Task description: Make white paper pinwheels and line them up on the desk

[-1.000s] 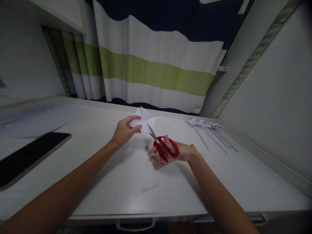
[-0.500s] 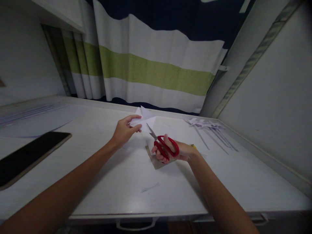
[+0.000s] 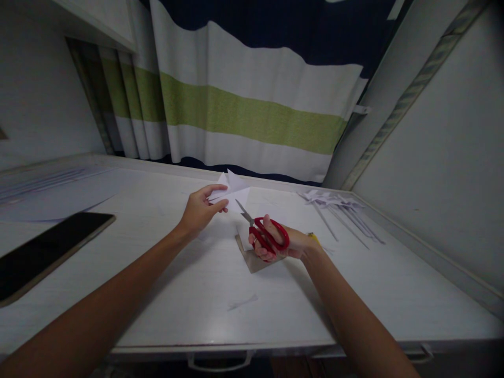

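Counter: front edge runs beneath both forearms; back edge is bounded by the curtain, right end by the wall. White surface lies between the phone at left and the card below the right hand. Sheets lie at far left, beyond the phone; strips are heaped at far right. A scrap lies near the front edge.

Left hand grips the paper — thumb and fingers pinching its left side, near the back edge. Right hand is closed around the scissors, palm turned up, blades pointing at the paper — whether they touch cannot be told.
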### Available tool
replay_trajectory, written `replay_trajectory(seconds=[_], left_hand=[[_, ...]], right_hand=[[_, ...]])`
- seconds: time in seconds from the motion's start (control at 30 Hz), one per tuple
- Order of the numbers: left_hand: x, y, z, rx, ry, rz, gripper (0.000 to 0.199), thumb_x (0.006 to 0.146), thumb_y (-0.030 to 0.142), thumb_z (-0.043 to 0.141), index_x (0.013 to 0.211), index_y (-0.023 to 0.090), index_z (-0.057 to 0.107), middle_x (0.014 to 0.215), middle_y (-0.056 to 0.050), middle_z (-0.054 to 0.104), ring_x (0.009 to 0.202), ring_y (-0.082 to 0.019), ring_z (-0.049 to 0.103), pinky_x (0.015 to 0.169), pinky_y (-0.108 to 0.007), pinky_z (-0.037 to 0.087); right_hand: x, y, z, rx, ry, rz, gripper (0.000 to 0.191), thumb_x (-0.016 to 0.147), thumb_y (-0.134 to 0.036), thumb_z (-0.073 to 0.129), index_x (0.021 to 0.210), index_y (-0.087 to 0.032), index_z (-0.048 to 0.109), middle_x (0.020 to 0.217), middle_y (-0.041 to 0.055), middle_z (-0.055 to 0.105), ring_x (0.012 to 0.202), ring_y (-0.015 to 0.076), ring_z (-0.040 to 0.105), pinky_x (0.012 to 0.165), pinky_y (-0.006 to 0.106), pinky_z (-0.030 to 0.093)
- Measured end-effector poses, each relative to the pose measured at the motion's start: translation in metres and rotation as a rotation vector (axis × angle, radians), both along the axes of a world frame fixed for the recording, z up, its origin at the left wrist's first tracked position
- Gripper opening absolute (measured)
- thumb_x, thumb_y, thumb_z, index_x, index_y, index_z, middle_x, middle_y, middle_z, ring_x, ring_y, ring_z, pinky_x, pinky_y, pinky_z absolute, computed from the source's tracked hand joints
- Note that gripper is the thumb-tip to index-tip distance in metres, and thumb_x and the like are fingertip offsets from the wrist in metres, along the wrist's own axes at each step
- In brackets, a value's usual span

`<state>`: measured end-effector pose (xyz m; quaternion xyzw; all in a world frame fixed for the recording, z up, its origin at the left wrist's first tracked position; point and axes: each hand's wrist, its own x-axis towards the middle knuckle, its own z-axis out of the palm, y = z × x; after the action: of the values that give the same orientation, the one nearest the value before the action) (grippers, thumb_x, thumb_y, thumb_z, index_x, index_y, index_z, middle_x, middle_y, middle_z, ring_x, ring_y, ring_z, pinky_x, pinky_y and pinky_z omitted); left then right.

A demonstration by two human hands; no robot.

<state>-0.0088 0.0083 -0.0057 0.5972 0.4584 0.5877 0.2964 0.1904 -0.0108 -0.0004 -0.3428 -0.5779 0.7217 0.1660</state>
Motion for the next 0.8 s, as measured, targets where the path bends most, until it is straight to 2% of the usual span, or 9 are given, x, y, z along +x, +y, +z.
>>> replay_trajectory(seconds=[0.3,0.5,0.8], left_hand=[[-0.001,0.002,-0.003,0.009,-0.027,-0.012,0.037,0.063,0.019,0.061,0.098,0.008,0.054,0.066,0.0,0.057,0.049,-0.006,0.05,0.049,-0.018,0.043],[0.0,0.002,-0.003,-0.008,-0.04,-0.004,0.036,0.063,0.017,0.06,0.098,0.008,0.055,0.063,0.0,0.057,0.049,-0.006,0.051,0.049,-0.018,0.042],[-0.001,0.004,-0.004,0.013,-0.047,-0.017,0.036,0.063,0.019,0.06,0.098,0.008,0.054,0.067,-0.001,0.058,0.051,-0.007,0.052,0.05,-0.018,0.043]], right_hand=[[-0.001,0.006,-0.007,0.038,-0.005,-0.025,0.052,0.072,-0.062,0.032,0.071,-0.014,0.05,0.049,0.0001,0.05,0.037,0.0055,0.04,0.034,0.017,0.029],[-0.002,0.012,-0.012,-0.014,0.016,0.013,0.054,0.072,-0.064,0.029,0.07,-0.013,0.047,0.044,-0.0019,0.047,0.032,0.004,0.038,0.03,0.014,0.029],[0.0,0.018,-0.019,-0.009,0.014,0.013,0.052,0.074,-0.062,0.029,0.07,-0.013,0.046,0.043,-0.0014,0.048,0.03,0.004,0.039,0.028,0.013,0.028]])
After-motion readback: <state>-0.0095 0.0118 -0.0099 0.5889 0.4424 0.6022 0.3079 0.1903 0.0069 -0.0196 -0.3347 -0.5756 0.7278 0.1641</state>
